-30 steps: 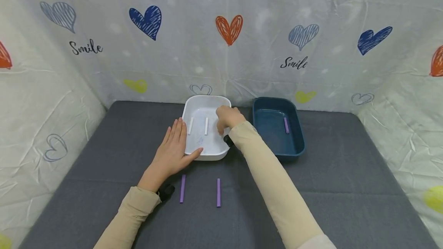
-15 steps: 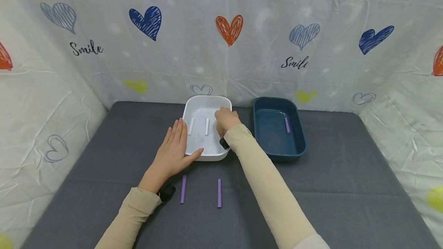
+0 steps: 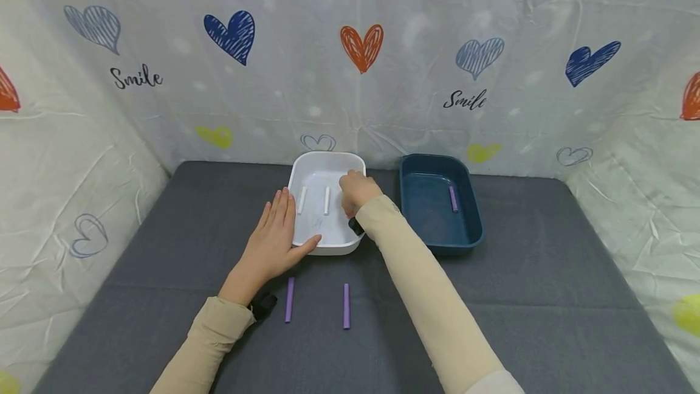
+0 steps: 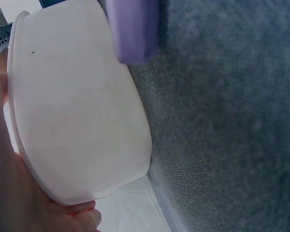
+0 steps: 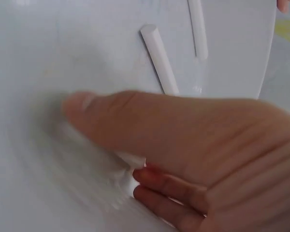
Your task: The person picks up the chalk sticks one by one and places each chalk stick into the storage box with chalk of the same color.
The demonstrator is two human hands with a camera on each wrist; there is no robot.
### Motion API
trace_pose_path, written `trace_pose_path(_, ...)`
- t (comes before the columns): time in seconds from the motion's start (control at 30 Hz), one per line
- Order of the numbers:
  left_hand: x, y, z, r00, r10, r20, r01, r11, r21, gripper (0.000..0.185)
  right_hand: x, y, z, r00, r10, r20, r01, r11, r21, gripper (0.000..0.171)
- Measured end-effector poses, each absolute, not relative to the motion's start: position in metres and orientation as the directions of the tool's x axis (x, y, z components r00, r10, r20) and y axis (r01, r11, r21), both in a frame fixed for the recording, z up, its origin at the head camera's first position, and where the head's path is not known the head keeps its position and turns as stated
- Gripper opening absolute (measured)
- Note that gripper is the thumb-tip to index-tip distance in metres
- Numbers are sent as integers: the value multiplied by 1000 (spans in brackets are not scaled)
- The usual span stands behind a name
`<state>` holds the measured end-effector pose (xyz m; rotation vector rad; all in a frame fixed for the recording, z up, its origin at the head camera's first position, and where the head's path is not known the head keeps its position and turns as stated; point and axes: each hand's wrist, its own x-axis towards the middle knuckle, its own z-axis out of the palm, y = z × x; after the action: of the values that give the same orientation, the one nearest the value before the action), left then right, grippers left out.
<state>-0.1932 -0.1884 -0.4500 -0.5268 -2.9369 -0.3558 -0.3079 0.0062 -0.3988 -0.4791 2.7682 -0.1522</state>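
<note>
My left hand (image 3: pixel 273 239) rests with straight fingers along the left side of a white tray (image 3: pixel 314 239), its thumb over the near rim. Inside the tray lie two white chalk-like sticks (image 3: pixel 327 200), roughly side by side. My right hand (image 3: pixel 358 190) reaches down into the tray's right part, fingers pointing at the floor of it. In the right wrist view the thumb (image 5: pixel 135 118) stretches across and hides the index fingertip. A small white patch shows between thumb and lower fingers; I cannot tell whether it is a held stick.
A dark blue tray (image 3: pixel 440 242) stands to the right with one purple stick (image 3: pixel 453 199) in it. Two more purple sticks, a left one (image 3: pixel 290 300) and a right one (image 3: pixel 346 306), lie on the grey cloth (image 3: pixel 536 272) in front. A printed curtain (image 3: pixel 415 102) hangs behind.
Over the last second the right hand has shifted slightly left and down within the white tray, then stayed there. The left hand and the sticks keep their places.
</note>
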Motion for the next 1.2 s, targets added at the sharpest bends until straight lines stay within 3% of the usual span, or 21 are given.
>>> trace_pose_path(0.27,-193,-188,-449,-933,324,160,353,911,212,105,-317,15,-383,-862,-333,-382,-247,935,-255,60)
trace_pose_path(0.4,-192,-188,-449,-933,324,157,352,911,216,105,-321,21,-369,-819,-407,-404,-309,907,-287,54)
trace_pose_path(0.63,-192,-188,-448,-934,322,155,350,912,214,104,-321,33,-351,-776,-496,-390,-378,860,-342,61)
trace_pose_path(0.9,-193,-188,-448,-937,317,146,343,913,220,105,-311,52,-339,-781,-560,-277,-450,811,-373,54)
trace_pose_path(1.2,-193,-187,-447,-937,318,146,344,912,225,105,-285,74,-330,-809,-587,-2,-539,743,-396,47)
